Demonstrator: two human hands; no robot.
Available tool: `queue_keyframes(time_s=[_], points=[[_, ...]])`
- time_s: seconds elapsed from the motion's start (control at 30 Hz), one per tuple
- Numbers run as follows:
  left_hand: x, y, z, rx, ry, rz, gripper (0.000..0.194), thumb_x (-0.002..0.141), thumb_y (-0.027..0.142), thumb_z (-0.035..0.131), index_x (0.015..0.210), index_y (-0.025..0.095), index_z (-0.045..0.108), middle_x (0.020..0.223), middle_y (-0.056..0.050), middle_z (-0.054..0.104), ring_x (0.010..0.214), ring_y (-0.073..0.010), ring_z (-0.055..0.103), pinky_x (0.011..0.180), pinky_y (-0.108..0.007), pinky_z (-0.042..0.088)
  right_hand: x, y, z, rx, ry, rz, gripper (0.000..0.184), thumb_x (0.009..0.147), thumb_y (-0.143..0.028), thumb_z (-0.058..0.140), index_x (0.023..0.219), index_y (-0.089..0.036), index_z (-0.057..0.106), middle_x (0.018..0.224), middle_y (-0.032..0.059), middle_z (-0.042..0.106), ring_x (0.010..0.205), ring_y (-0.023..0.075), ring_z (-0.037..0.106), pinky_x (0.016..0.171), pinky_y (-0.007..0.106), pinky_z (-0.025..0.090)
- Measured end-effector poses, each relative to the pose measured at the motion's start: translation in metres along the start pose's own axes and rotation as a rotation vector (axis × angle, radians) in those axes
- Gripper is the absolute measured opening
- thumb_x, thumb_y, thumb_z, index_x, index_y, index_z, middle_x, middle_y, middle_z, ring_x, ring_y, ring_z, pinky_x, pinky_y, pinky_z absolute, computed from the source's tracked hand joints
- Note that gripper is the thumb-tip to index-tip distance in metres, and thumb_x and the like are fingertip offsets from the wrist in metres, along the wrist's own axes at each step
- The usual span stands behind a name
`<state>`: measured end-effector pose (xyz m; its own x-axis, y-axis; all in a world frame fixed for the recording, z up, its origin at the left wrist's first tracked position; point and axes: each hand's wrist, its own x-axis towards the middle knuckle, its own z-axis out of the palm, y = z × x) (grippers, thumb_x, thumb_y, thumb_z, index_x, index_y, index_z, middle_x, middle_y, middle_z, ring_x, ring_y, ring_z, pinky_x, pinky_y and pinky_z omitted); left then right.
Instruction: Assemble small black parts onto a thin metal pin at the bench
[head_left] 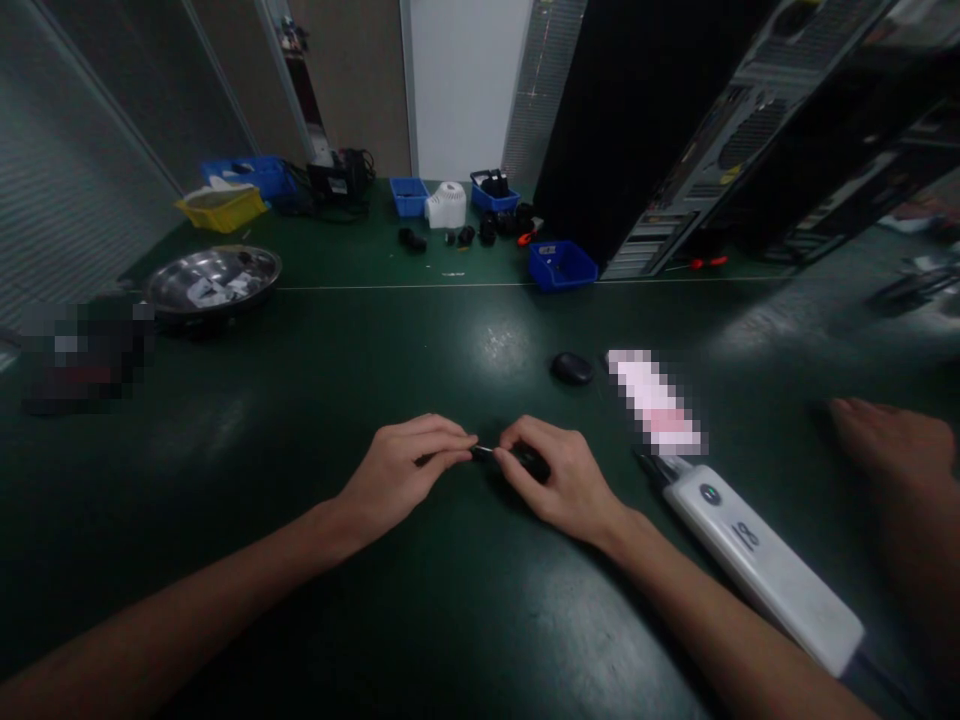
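Observation:
Near the middle of the green table, my left hand (412, 460) is closed in a pinch, thumb and fingertips pressed together at a small dark piece. From there a thin, shiny metal rod (484, 450) runs across to my right hand (559, 475). That hand is curled shut, its thumb and forefinger pinching the rod's other end. A dark object (534, 462) shows inside its curved fingers, mostly hidden, and its kind is not clear. Both hands rest low over the table, fingertips a short gap apart.
A black computer mouse (572, 368) and a white power strip (765, 570) lie to the right, with another person's hand (896, 440) beyond. A steel bowl (157, 290) stands left. Blue bins (562, 268), a yellow bin (221, 212) and computer cases (675, 200) stand farther back.

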<state>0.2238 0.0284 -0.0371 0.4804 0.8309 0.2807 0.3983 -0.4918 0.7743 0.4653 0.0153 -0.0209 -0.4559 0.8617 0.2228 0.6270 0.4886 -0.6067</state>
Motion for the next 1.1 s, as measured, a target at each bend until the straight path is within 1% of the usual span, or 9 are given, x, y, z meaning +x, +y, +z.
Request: queue_keyframes(time_s=[0.1,0.2,0.3,0.43,0.57,0.7,0.87,1.0,1.1], points=[[-0.001,-0.001,0.001,0.065,-0.018,0.063,0.023,0.096,0.025,0.058,0.114,0.029,0.071,0.112,0.002,0.070,0.103,-0.0088,0.064,0.093,-0.025,0.056,0.000,-0.001,-0.001,-0.060,-0.041,-0.006,0.018,0.100,-0.034,0.051,0.095,-0.021,0.062,0.090,0.0015,0.065,0.074,0.0133,0.059,0.068,0.027,0.040],[-0.003,-0.002,0.003,0.176,-0.116,0.178,0.027,0.098,0.019,0.052,0.119,0.025,0.068,0.115,0.000,0.069,0.106,-0.0099,0.062,0.094,-0.027,0.056,-0.001,-0.004,0.001,-0.142,-0.099,-0.021,0.019,0.101,-0.034,0.050,0.098,-0.022,0.064,0.092,0.0013,0.065,0.072,0.0128,0.058,0.066,0.027,0.039],[-0.004,-0.001,0.004,0.181,-0.147,0.225,0.029,0.098,0.016,0.051,0.120,0.024,0.067,0.119,-0.001,0.068,0.108,-0.0104,0.061,0.094,-0.027,0.056,-0.002,-0.006,0.004,-0.119,-0.086,-0.023,0.019,0.101,-0.035,0.049,0.099,-0.022,0.063,0.092,0.0014,0.066,0.074,0.0130,0.059,0.068,0.027,0.040],[-0.002,0.000,0.005,0.117,-0.082,0.170,0.026,0.097,0.021,0.055,0.119,0.025,0.068,0.114,-0.001,0.069,0.105,-0.0107,0.063,0.094,-0.028,0.057,-0.003,-0.004,0.007,-0.047,-0.033,-0.007,0.017,0.101,-0.035,0.051,0.099,-0.022,0.063,0.092,0.0016,0.067,0.075,0.0135,0.060,0.069,0.027,0.043],[-0.002,0.002,0.004,0.144,-0.082,0.125,0.031,0.098,0.024,0.053,0.126,0.029,0.064,0.115,-0.001,0.067,0.106,-0.0117,0.061,0.093,-0.030,0.055,-0.002,-0.002,0.006,-0.042,0.006,0.012,0.018,0.101,-0.035,0.051,0.097,-0.022,0.062,0.092,0.0016,0.068,0.074,0.0132,0.061,0.070,0.027,0.043],[0.000,0.006,0.004,0.253,-0.152,0.073,0.042,0.099,0.026,0.048,0.141,0.033,0.051,0.120,-0.005,0.063,0.108,-0.0164,0.056,0.090,-0.035,0.054,-0.001,-0.001,0.005,-0.141,0.040,0.066,0.019,0.101,-0.036,0.050,0.095,-0.022,0.062,0.092,0.0017,0.068,0.074,0.0134,0.061,0.069,0.027,0.043],[0.004,0.009,0.006,0.380,-0.269,0.081,0.048,0.101,0.025,0.041,0.149,0.028,0.041,0.122,-0.008,0.059,0.111,-0.0191,0.052,0.096,-0.041,0.053,0.000,0.001,0.005,-0.315,0.029,0.132,0.020,0.099,-0.038,0.053,0.092,-0.023,0.064,0.091,0.0006,0.066,0.070,0.0137,0.060,0.063,0.027,0.038],[0.004,0.009,0.006,0.343,-0.260,0.027,0.046,0.102,0.027,0.038,0.147,0.030,0.042,0.124,-0.006,0.059,0.114,-0.0182,0.052,0.100,-0.040,0.052,0.001,0.003,0.003,-0.381,0.082,0.193,0.020,0.097,-0.038,0.055,0.086,-0.024,0.063,0.091,0.0005,0.066,0.070,0.0142,0.060,0.060,0.028,0.035],[0.002,0.008,0.005,0.267,-0.213,0.002,0.037,0.101,0.030,0.042,0.137,0.029,0.053,0.124,-0.004,0.061,0.115,-0.0169,0.054,0.103,-0.039,0.051,0.001,0.004,0.001,-0.395,0.114,0.218,0.020,0.096,-0.038,0.057,0.084,-0.024,0.063,0.090,0.0005,0.066,0.074,0.0154,0.061,0.061,0.028,0.034]])
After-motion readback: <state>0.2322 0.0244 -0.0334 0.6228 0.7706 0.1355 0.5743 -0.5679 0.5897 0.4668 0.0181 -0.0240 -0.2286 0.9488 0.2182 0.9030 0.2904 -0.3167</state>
